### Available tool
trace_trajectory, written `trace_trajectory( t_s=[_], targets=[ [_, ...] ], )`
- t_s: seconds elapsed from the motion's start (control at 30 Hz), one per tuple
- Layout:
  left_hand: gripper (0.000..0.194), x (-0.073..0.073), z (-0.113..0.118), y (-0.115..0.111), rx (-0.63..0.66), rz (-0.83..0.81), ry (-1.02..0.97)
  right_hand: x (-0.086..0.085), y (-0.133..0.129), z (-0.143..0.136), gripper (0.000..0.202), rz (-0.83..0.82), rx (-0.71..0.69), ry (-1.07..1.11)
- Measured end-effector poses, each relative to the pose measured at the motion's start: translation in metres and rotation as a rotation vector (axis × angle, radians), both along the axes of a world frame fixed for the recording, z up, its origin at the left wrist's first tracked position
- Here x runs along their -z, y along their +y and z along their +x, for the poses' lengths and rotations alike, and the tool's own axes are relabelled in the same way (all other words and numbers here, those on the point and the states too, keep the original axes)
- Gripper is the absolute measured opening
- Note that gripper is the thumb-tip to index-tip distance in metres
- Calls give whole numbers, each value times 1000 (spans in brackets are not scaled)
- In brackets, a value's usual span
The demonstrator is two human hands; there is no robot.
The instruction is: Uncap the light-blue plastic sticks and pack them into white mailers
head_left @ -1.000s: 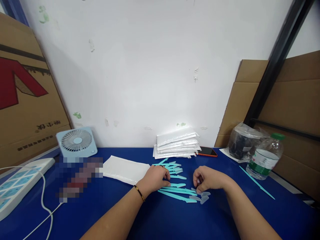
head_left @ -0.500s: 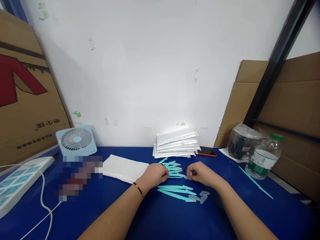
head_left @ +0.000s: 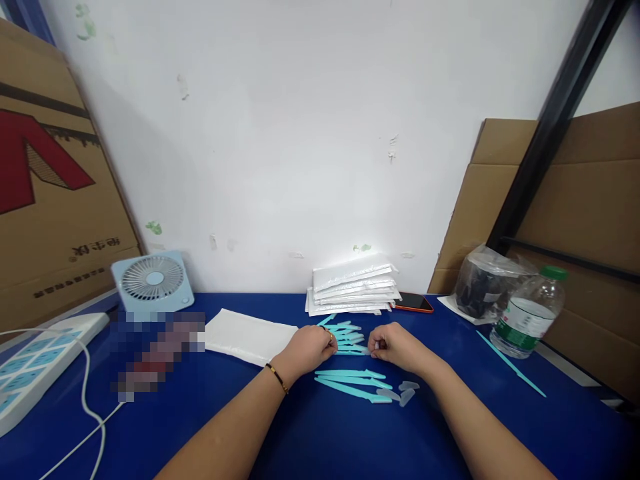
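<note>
My left hand (head_left: 314, 347) is closed in a pinch at the handle end of a turquoise eyebrow razor (head_left: 353, 353), low over the blue table. Facing it, my right hand (head_left: 397, 347) pinches a small clear blade cap at the razor's head; the fingers partly hide it. Several more razors (head_left: 351, 338) lie fanned just behind, partly covered by my left hand. Closer to me rest 3 razors (head_left: 350, 383) with their heads pointing right. Beside those heads are loose clear caps (head_left: 408, 397).
A white padded mailer (head_left: 245, 335) lies left of my left hand. Stacked mailers (head_left: 353, 287) and a phone (head_left: 414, 303) sit by the wall. One razor (head_left: 511, 363) lies near a water bottle (head_left: 527, 317) at right. A fan (head_left: 155, 283) and power strip (head_left: 45, 367) stand left.
My right hand has moved slightly left with the clear cap, closer to my left hand and the razor's head. My left hand stays nearly still.
</note>
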State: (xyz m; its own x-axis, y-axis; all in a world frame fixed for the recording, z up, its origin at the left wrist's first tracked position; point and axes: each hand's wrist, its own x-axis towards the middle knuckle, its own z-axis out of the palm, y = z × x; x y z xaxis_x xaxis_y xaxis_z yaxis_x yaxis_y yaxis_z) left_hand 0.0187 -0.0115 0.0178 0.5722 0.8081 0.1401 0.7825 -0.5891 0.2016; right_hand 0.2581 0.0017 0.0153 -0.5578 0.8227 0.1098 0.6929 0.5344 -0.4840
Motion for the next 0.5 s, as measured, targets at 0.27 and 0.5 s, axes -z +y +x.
trace_trajectory(
  t_s=[0.27,0.5],
  targets=[
    [21,6,9,-2,17,9,-9,4,-1,-11,11,-39,-17,52],
    [17,-1,11,-8,-2,-23,-151,-18,-5,32,16,-123,9,-15]
  ],
)
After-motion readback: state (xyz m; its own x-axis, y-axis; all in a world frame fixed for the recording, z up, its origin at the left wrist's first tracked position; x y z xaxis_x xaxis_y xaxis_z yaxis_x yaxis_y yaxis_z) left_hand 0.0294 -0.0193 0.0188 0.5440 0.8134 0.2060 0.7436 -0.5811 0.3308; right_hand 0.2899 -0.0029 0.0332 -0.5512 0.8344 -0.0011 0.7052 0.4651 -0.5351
